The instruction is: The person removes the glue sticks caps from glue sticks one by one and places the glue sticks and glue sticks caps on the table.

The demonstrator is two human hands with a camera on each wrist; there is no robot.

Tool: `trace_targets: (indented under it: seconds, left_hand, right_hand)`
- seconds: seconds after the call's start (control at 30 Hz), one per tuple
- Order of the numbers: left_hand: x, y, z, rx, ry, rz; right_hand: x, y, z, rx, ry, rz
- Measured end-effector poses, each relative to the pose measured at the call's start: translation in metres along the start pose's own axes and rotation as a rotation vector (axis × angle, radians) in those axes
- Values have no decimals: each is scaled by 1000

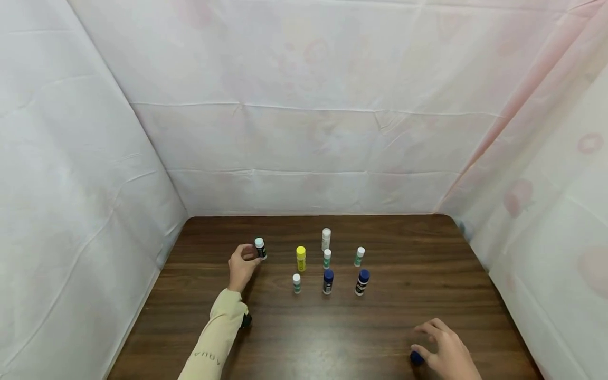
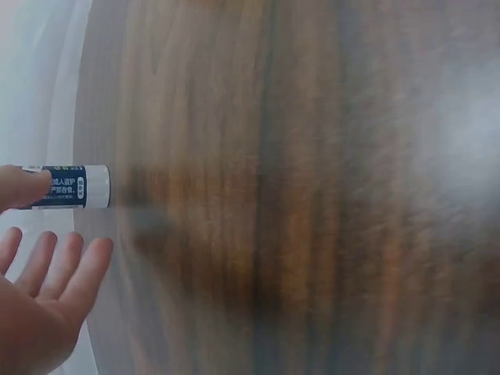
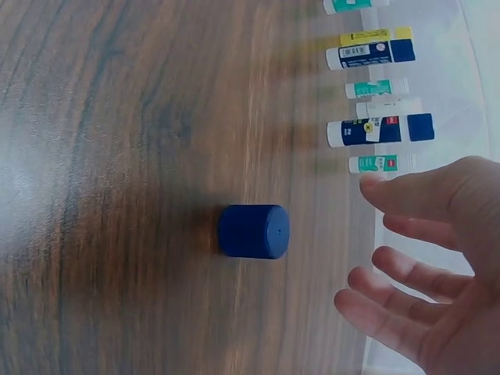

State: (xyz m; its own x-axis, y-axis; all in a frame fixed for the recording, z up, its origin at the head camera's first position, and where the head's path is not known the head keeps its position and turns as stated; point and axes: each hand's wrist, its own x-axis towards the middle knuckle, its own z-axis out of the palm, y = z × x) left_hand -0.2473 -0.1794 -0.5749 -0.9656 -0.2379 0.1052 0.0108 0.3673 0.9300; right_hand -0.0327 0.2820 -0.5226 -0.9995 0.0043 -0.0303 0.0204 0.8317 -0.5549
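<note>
A glue stick (image 1: 260, 248) with a dark body and pale cap stands upright toward the table's back left. My left hand (image 1: 243, 266) is right beside it, thumb and fingers spread around its near side. In the left wrist view the thumb overlaps the dark label of this stick (image 2: 69, 187), while the other fingers extend apart from it. At the front right, a short blue cap (image 3: 254, 231) stands on the wooden tabletop. Over and just beside the cap is my right hand (image 1: 447, 351); its loosely bent fingers show a gap from the cap in the right wrist view.
Several glue sticks stand upright mid-table: a yellow one (image 1: 301, 259), a tall white one (image 1: 325, 240), navy ones (image 1: 362, 282) and small green-labelled ones (image 1: 359, 256). White cloth (image 1: 304, 142) hangs behind the table (image 1: 304, 338) and along both sides.
</note>
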Motion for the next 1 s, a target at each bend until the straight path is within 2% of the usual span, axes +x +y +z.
trace_targets:
  seconds: [0.1,0.2,0.53,0.83,0.93,1.0]
  left_hand:
    - [-6,0,0,15,16,-26]
    - [-13,2,-2,7,4,-30]
    - [-37,12,-10,30,-135,-28]
    - [-51,18,-14,-9,-232,33]
    - [-58,26,-14,-49,-267,33]
    - [-64,36,-14,-81,-289,40]
  right_hand:
    - [1,0,-1,-5,47,-30]
    - [2,-2,-1,-2,92,-65]
    - [10,-18,-6,-22,231,-239]
    - [21,-37,-8,-23,241,-303]
    - [25,-43,-7,-26,253,-341]
    - [27,-46,-7,-31,263,-363]
